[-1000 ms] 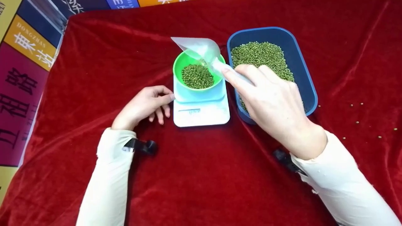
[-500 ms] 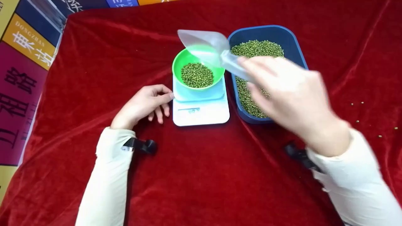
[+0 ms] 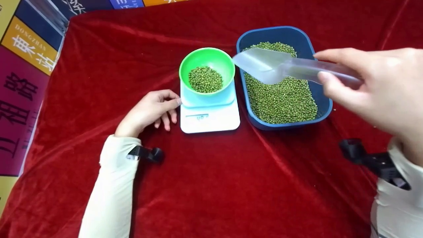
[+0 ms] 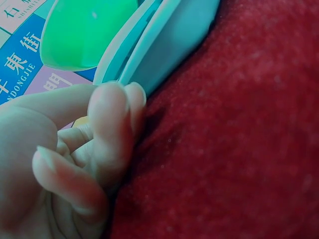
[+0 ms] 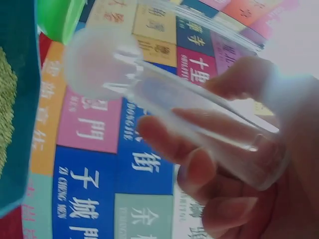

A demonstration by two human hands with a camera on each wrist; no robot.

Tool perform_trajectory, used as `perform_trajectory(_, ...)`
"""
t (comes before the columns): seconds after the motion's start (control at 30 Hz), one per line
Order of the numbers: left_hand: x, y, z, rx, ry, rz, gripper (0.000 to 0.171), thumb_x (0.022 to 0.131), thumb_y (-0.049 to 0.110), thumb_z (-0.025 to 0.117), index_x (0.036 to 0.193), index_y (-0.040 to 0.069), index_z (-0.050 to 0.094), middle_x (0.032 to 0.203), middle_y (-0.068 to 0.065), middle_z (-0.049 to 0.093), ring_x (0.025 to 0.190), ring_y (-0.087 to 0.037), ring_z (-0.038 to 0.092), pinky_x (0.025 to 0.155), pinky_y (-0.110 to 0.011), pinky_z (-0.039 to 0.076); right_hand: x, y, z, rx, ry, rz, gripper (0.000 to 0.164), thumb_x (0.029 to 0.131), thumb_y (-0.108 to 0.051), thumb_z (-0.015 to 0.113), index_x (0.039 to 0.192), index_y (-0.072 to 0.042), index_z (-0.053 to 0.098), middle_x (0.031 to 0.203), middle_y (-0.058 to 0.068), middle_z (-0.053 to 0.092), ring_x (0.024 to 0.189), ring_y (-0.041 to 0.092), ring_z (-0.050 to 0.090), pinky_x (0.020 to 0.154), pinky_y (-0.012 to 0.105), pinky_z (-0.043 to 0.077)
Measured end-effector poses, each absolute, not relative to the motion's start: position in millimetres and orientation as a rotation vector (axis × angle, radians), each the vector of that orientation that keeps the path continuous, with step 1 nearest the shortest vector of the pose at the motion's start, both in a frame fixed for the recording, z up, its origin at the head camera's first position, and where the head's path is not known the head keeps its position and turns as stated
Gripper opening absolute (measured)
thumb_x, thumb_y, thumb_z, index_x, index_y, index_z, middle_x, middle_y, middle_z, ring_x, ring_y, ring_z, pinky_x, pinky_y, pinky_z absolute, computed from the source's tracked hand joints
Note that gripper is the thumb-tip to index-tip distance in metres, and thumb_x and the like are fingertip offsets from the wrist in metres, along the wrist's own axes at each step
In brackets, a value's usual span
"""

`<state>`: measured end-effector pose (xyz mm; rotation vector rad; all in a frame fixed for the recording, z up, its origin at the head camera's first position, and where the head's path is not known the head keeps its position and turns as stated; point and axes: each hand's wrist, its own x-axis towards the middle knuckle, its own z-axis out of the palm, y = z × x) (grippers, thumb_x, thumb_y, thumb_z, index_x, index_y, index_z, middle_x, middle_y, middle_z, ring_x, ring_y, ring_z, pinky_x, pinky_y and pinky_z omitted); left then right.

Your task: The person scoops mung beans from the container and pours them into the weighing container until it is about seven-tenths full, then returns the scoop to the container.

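While the blue tub (image 3: 278,35) holds beans (image 3: 281,104), the green bowl (image 3: 216,59) holds fewer.

I count one scale (image 3: 214,125) and, taking it as the clock's centre, one bowl (image 3: 213,59) at twelve, one tub (image 3: 299,37) at two and one scoop (image 3: 289,68) over the tub. Beans (image 3: 205,79) lie in two heaps, one in the bowl, one in the tub, too many to number. One left hand (image 3: 148,109) at nine, one right hand (image 3: 380,92) near three. Two sleeves (image 3: 114,185), near eight and four, and two wrist cameras (image 3: 156,155).
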<state>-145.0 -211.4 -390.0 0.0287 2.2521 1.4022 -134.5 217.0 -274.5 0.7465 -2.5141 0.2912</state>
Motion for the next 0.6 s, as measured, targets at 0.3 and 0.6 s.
perform_trajectory(0.3, -144, -212, -391, 0.03, 2.249, 1.412, 0.03, 0.09, 0.042, 0.055, 0.104, 0.015, 0.057, 0.073, -0.016, 0.064, 0.05, -0.028, 0.063, 0.033, -0.024, 0.038, -128, 214, -265, 0.704, -2.652, 0.251, 0.035, 0.081, -0.038, 0.064, 0.115, -0.047, 0.059, 0.052, -0.008, 0.057, 0.046, 0.011, 0.038, 0.047, 0.027, 0.02)
perform_trajectory(0.6, -144, -211, -390, 0.032, 2.247, 1.42, 0.03, 0.091, 0.04, 0.055, 0.105, 0.015, 0.057, 0.073, -0.016, 0.064, 0.049, -0.027, 0.062, 0.033, -0.024, 0.038, -144, 239, -281, 0.544, -2.902, 0.16, 0.026, 0.085, -0.051, 0.055, 0.11, -0.056, 0.056, 0.063, -0.01, 0.067, 0.052, 0.015, 0.046, 0.053, 0.032, 0.024)
